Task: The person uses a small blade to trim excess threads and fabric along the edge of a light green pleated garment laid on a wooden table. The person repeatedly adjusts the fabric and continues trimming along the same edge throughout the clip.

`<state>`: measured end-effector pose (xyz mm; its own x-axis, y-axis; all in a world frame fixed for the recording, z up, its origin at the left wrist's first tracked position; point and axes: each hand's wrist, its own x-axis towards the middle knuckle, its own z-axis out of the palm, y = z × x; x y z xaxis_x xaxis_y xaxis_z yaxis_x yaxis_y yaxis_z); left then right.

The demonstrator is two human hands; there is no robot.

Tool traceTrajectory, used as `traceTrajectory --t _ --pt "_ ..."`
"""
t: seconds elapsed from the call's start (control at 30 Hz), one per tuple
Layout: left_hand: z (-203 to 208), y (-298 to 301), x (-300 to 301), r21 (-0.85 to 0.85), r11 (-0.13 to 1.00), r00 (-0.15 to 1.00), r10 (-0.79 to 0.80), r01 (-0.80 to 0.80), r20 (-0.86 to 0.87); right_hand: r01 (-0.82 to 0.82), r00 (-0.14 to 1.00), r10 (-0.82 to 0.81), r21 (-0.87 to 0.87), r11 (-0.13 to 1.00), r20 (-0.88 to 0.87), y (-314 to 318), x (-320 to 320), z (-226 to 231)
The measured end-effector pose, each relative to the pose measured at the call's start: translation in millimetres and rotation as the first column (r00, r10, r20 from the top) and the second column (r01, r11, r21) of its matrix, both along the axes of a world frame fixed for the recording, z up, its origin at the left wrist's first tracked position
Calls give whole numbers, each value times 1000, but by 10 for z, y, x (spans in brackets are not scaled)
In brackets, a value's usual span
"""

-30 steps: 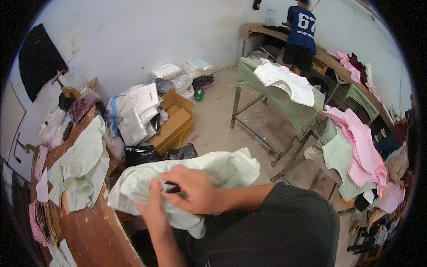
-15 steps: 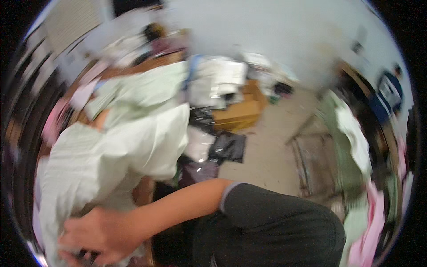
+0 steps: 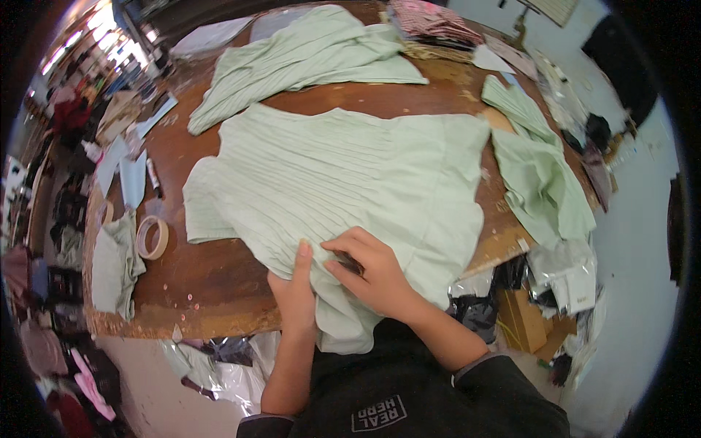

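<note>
A pale green pleated garment (image 3: 314, 168) lies spread over the wooden table, with one short sleeve toward the left and a corner hanging over the near edge. My left hand (image 3: 294, 292) grips its near side, thumb on top and the other fingers hidden under the cloth. Just right of it, my right hand (image 3: 376, 274) is closed, its fingertips at the fabric. Something dark shows inside its curled fingers, too unclear to name. Beyond lies another pale green pleated piece (image 3: 307, 55), and a third green garment (image 3: 537, 164) drapes over the right end.
The brown table (image 3: 212, 292) has a worn near edge. On its left are a tape roll (image 3: 152, 238), a marker (image 3: 153, 177), blue scraps (image 3: 133, 181) and folded pale cloth (image 3: 117, 266). A checked clothing stack (image 3: 434, 29) stands far back. Bagged garments and a cardboard box (image 3: 522, 319) lie below right.
The view has swung from the room's right side to the table. The garment, bunched under one hand before, now lies spread out, with both hands at its near side.
</note>
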<state>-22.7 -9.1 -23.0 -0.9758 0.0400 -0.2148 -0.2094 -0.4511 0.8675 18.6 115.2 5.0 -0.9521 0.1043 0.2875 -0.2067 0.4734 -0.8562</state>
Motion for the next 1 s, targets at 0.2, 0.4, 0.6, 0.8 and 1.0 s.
traceTrajectory --t 0.2,0.4,0.6,0.8,1.0 --pt "-60 -25 91 -51 999 999 12 -10 40 27 1000 -27 -18 999 -14 -1 40 -56" --pt "-54 -6 87 -167 986 999 -25 18 -41 20 988 23 269 963 -155 45 -62 -96" --pt "-18 -43 238 -179 981 997 -75 73 -3 1 989 42 295 955 -139 81 22 -114" --pt "74 -29 207 -204 975 995 -74 86 66 60 989 -66 54 997 131 131 22 -14" --pt "59 -15 196 -178 982 996 -45 58 75 83 969 -95 59 995 229 205 180 14"
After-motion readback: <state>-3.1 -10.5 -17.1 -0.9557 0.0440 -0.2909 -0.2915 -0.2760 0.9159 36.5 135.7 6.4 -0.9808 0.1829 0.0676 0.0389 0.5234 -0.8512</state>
